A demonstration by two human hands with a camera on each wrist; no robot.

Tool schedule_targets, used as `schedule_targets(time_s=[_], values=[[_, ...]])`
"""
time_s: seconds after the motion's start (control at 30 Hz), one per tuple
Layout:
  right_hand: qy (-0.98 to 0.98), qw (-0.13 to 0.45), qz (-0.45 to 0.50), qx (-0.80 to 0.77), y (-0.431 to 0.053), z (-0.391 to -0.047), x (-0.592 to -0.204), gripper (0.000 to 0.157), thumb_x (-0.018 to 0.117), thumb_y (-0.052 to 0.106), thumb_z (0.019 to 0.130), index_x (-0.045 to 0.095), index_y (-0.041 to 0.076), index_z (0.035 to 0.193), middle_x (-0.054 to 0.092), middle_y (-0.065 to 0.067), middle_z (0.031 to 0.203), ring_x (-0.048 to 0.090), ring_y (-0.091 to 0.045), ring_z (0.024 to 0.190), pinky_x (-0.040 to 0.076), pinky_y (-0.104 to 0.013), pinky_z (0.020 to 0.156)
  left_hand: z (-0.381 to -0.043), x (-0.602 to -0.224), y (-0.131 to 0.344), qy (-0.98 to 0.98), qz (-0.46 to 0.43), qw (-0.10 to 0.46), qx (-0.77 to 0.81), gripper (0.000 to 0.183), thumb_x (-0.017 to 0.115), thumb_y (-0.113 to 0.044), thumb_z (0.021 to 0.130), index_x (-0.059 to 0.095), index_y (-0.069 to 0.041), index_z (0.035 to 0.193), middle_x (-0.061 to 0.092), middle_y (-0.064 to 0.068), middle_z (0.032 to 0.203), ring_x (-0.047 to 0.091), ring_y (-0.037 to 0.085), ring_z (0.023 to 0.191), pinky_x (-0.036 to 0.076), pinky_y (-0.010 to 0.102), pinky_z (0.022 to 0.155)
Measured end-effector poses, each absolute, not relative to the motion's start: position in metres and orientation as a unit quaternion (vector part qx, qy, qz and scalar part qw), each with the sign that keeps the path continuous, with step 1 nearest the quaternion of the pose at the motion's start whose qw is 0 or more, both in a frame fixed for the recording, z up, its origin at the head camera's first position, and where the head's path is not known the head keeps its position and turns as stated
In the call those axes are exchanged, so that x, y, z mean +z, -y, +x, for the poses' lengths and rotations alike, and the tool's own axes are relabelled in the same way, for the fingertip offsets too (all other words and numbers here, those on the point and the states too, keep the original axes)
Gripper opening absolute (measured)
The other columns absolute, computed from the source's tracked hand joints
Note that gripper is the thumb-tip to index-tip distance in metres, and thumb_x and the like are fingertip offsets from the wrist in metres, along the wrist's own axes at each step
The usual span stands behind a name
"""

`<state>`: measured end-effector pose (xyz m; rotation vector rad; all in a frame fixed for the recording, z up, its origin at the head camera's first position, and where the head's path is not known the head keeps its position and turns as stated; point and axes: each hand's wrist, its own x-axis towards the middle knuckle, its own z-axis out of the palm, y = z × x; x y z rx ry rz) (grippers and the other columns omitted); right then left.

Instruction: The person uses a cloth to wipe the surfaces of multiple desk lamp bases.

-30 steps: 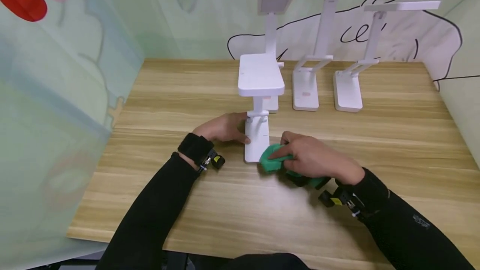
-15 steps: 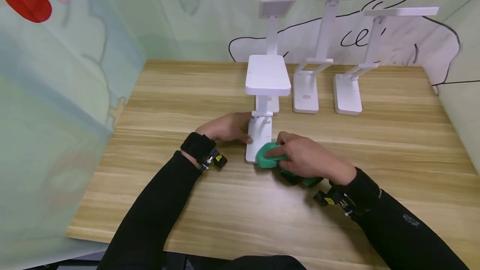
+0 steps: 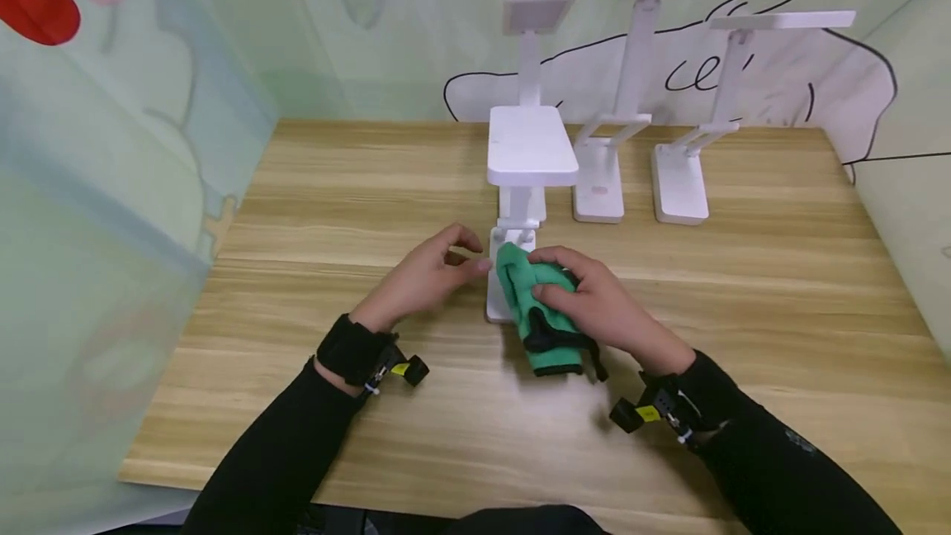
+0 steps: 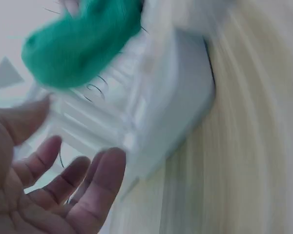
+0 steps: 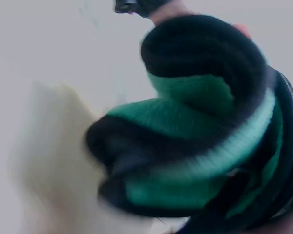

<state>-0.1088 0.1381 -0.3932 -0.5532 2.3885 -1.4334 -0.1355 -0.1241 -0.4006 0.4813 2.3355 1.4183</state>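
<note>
In the head view a white desk lamp (image 3: 532, 143) stands upright in the middle of the table. My right hand (image 3: 605, 304) grips a folded green cloth (image 3: 518, 279) with black edging and a black strap, held over the lamp's base (image 3: 494, 291). The cloth covers much of that base. Left of the lamp is my left hand (image 3: 423, 279), fingers loosely bent and holding nothing, the thumb close to the base. The left wrist view shows that hand (image 4: 63, 195) apart from the blurred lamp base (image 4: 185, 92). Folds of the cloth (image 5: 195, 122) fill the right wrist view.
Behind stand three more white desk lamps: one partly hidden (image 3: 540, 11), a middle one (image 3: 598, 180) and a right one (image 3: 680, 184). A printed curtain (image 3: 357, 48) hangs along the back and left of the wooden table (image 3: 334, 196).
My left hand has let go of the lamp's base and drawn slightly left. My right hand has lifted the cloth, which now hangs more unfolded over the base.
</note>
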Motion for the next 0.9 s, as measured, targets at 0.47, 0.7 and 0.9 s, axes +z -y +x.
schedule_targets(time_s=[0.47, 0.7, 0.9], values=[[-0.740, 0.122, -0.117, -0.651, -0.074, -0.094, -0.393, 0.029, 0.055, 0.016, 0.097, 0.048, 0.000, 0.120, 0.053, -0.018, 0.124, 0.053, -0.027, 0.111, 0.049, -0.039, 0.090, -0.096, -0.385, 0.115, -0.805, 0.203, 0.156, 0.534, 0.071, 0.065, -0.028, 0.092, 0.025, -0.014, 0.148, 0.043, 0.006, 0.134, 0.048, 0.019, 0.117, 0.046, 0.041, 0.097], [-0.834, -0.004, -0.190, -0.517, -0.107, -0.106, -0.399, 0.030, 0.057, 0.013, 0.095, 0.060, 0.003, 0.123, 0.065, -0.014, 0.106, 0.063, -0.022, 0.092, 0.056, -0.037, 0.074, -0.122, -0.379, 0.143, -0.886, 0.127, 0.062, 0.441, 0.059, 0.061, -0.009, 0.084, 0.047, -0.018, 0.141, 0.053, 0.011, 0.121, 0.049, 0.023, 0.108, 0.047, 0.045, 0.088], [-0.914, -0.057, -0.113, -0.386, -0.121, -0.132, -0.422, 0.036, 0.060, 0.022, 0.094, 0.060, 0.001, 0.123, 0.061, -0.008, 0.088, 0.056, -0.021, 0.077, 0.046, -0.037, 0.065, -0.148, -0.378, 0.148, -0.948, 0.097, 0.050, 0.299, 0.071, 0.055, -0.008, 0.087, 0.028, -0.011, 0.152, 0.054, 0.018, 0.128, 0.051, 0.026, 0.099, 0.048, 0.042, 0.078]])
